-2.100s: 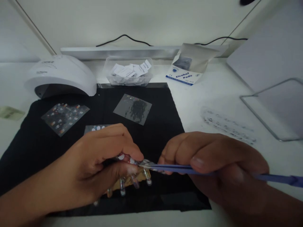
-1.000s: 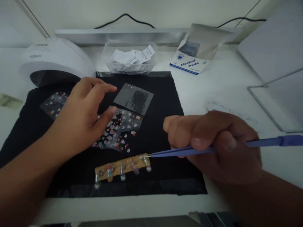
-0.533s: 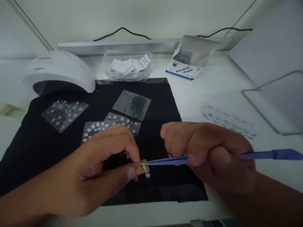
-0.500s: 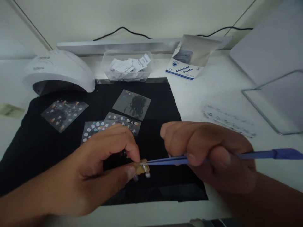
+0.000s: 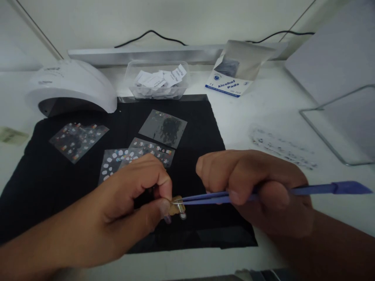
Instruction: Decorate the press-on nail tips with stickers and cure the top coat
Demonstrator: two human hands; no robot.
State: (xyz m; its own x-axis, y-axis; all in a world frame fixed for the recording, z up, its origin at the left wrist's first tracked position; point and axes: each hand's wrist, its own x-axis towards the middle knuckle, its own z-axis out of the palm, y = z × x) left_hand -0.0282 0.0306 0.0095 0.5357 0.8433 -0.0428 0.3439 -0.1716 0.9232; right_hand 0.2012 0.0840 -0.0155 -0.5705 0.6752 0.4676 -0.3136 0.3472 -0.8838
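Observation:
My left hand pinches a small tan piece between thumb and index finger, above a black mat. Shiny, nail-like bits with pale ends hang from its lower side; their exact kind is too small to tell. Closed around blue-purple tweezers, my right hand holds them level, pointing left. The tweezers' thin tips reach the top of the tan piece beside my left thumb. Whether anything is between the tips, I cannot tell.
Several clear sticker sheets lie on the mat. Behind it are a white dome-shaped lamp, a clear tub of sachets and an open alcohol pads box. A metal-framed stand and clear strip lie right.
My left thumb and index finger have drawn together at the tan piece. My right hand has shifted slightly left with the tweezers, whose arms look a little further apart. The view moved slightly.

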